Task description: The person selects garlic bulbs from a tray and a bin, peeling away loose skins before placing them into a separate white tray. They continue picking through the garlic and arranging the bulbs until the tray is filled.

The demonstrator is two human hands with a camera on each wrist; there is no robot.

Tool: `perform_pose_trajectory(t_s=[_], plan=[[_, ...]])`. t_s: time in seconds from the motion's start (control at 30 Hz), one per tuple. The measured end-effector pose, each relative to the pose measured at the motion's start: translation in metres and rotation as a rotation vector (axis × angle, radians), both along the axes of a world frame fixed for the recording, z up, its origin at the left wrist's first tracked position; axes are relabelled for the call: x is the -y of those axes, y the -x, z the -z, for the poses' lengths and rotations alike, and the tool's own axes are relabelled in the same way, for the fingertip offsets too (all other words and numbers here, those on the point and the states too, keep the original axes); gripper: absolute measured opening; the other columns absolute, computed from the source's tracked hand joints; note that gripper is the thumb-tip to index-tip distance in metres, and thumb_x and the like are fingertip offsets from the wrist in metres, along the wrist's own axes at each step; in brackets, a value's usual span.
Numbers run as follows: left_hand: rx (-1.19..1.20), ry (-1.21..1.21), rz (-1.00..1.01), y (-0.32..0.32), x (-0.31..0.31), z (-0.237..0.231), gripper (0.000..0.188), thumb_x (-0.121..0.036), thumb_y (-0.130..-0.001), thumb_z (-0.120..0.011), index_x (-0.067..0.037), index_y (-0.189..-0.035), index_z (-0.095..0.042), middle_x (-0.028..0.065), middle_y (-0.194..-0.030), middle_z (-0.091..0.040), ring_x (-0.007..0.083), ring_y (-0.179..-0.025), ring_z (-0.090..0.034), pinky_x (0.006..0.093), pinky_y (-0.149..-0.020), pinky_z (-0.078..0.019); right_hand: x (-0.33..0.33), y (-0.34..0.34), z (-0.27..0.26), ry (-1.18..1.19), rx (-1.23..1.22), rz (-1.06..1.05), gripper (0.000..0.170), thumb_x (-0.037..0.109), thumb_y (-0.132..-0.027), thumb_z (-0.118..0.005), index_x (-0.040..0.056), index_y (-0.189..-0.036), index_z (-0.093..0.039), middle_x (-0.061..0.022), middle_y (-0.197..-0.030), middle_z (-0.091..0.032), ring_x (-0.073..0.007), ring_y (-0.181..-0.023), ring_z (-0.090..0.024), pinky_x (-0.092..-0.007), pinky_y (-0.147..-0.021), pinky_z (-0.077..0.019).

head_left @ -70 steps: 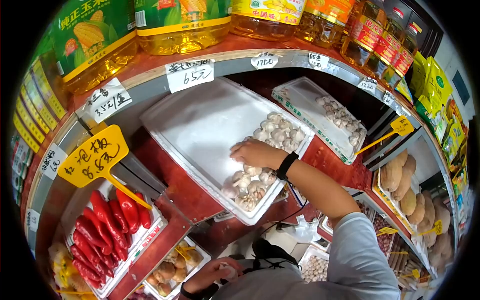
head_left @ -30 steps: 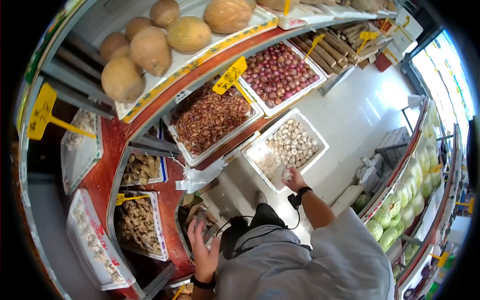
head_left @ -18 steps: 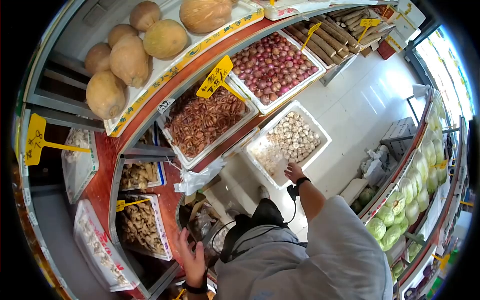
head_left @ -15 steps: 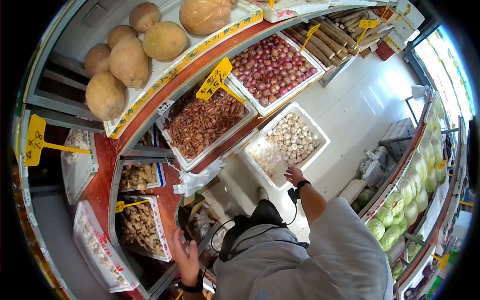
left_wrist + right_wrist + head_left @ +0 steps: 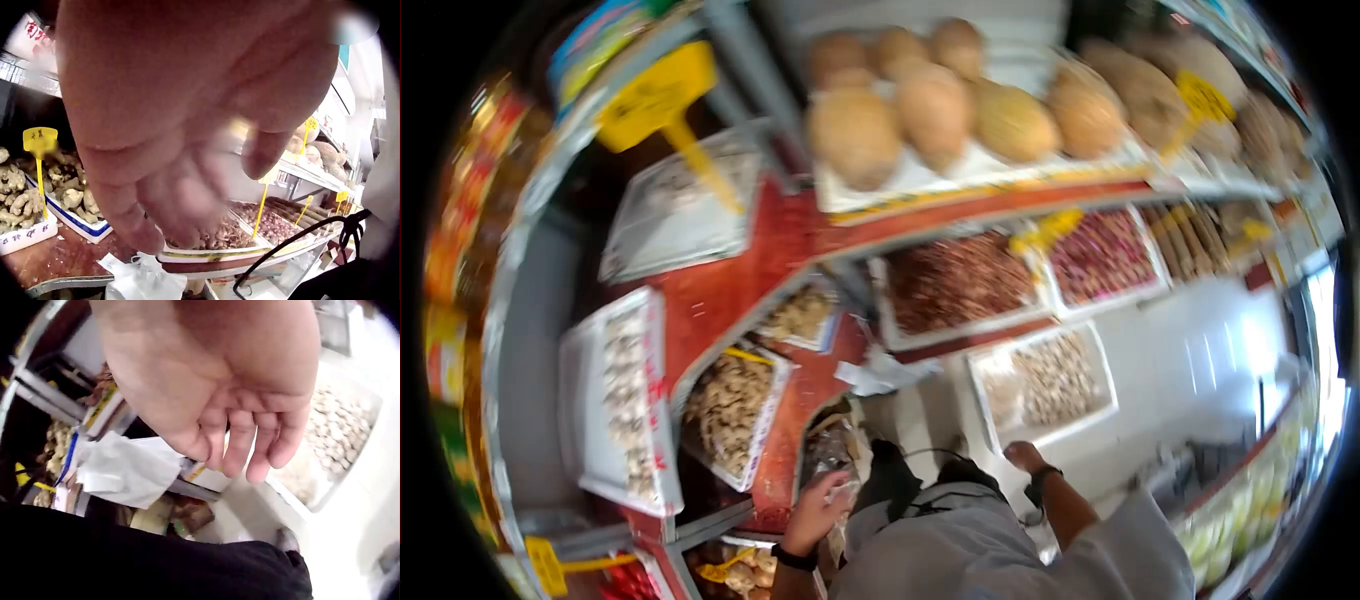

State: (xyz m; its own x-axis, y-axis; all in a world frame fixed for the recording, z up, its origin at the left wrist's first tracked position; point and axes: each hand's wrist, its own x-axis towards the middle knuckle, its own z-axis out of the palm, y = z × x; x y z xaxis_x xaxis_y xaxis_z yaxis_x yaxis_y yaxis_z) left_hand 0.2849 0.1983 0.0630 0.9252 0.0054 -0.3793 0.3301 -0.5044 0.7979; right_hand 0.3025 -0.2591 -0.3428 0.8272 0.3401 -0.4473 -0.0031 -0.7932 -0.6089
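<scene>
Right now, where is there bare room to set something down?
In the head view, the red counter is bare between the upper-left white tray and the ginger; the pale floor is open right of the white floor box. Pumpkins crowd their shelf.

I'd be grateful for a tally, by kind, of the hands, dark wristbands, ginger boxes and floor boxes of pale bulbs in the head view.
Hands: 2 (left hand, right hand)
Dark wristbands: 2 (left wristband, right wristband)
Ginger boxes: 2 (larger ginger box, smaller ginger box)
Floor box of pale bulbs: 1
Total: 7
</scene>
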Motion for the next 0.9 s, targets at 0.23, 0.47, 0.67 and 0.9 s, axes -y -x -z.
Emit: perform_pose_trajectory(t_s=[0.23,0.47,0.67,0.9], plan=[[0.351,-0.037,-0.134,-0.014,-0.071,-0.01,0.028,-0.013,-0.09,-0.062,-0.004,-0.117,-0.063,0.019,-0.108,-0.067,0.0328,-0.095,-0.066,0.0387,-0.087,-0.0512,-0.184,-0.161,-0.237,-0.361,0.091,-0.045,0.018,0.012,-0.09,-0.063,0.0015,-0.102,-0.069,-0.0123,-0.09,-0.071,-0.0216,-0.081,-0.068,-0.0317,-0.076,-0.0539],[0.522,-0.084,-0.277,-0.027,-0.149,-0.046,0.022,-0.011,-0.089,-0.063,-0.001,-0.108,-0.066,0.0168,-0.101,-0.069,0.0332,-0.095,-0.066,0.0382,-0.084,-0.0521,-0.4,-0.259,-0.428,-0.729,0.22,-0.404,0.031,0.008,-0.093,-0.06,0.0025,-0.124,-0.059,-0.0057,-0.102,-0.067,-0.0125,-0.09,-0.062,-0.0279,-0.078,-0.0511],[0.583,-0.005,-0.278,-0.008,-0.185,-0.068,0.02,-0.005,-0.089,-0.063,0.0,-0.108,-0.065,0.0167,-0.1,-0.067,0.0311,-0.094,-0.066,0.0361,-0.081,-0.0518,-0.553,-0.389,-0.496,-0.422,0.834,-0.21,0.046,0.005,-0.085,-0.057,-0.0103,-0.127,-0.047,-0.0321,-0.115,-0.06,-0.0454,-0.104,-0.062,-0.0463,-0.088,-0.0521],[0.75,0.002,-0.178,0.018,-0.202,-0.131,0.018,-0.003,-0.086,-0.064,0.001,-0.103,-0.067,0.0163,-0.102,-0.069,0.0332,-0.092,-0.068,0.0402,-0.082,-0.0541,-0.598,-0.514,-0.51,0.75,0.84,-0.499,0.032,0.024,-0.093,-0.052,0.0052,-0.113,-0.069,-0.0189,-0.116,-0.07,-0.0331,-0.106,-0.069,-0.0458,-0.081,-0.0577]])
